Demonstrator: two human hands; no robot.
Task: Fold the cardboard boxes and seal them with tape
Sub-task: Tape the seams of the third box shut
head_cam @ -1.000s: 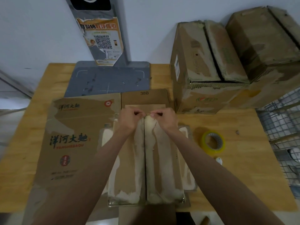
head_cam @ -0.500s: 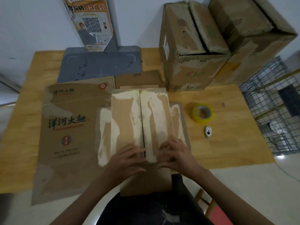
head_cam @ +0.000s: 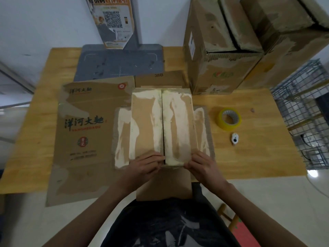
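A small cardboard box (head_cam: 146,122) stands on the wooden table (head_cam: 249,157) in front of me, its two top flaps folded down and meeting at a middle seam. The flaps carry pale torn-paper patches. My left hand (head_cam: 146,165) presses flat on the near end of the left flap by the seam. At the near right corner, my right hand (head_cam: 203,164) grips the right flap's edge. A roll of yellow tape (head_cam: 229,119) lies to the right of the box, apart from both hands, with a small white cutter (head_cam: 235,139) just below it.
A flattened printed carton (head_cam: 85,132) lies left of the box, overhanging the near table edge. Two large worn boxes (head_cam: 222,45) stand at the back right. A grey stand base (head_cam: 119,62) is at the back. A wire cage (head_cam: 300,113) is to the right.
Both hands moved from the far end of the seam to the near end of the flaps. My right hand has since shifted out to the near right corner.
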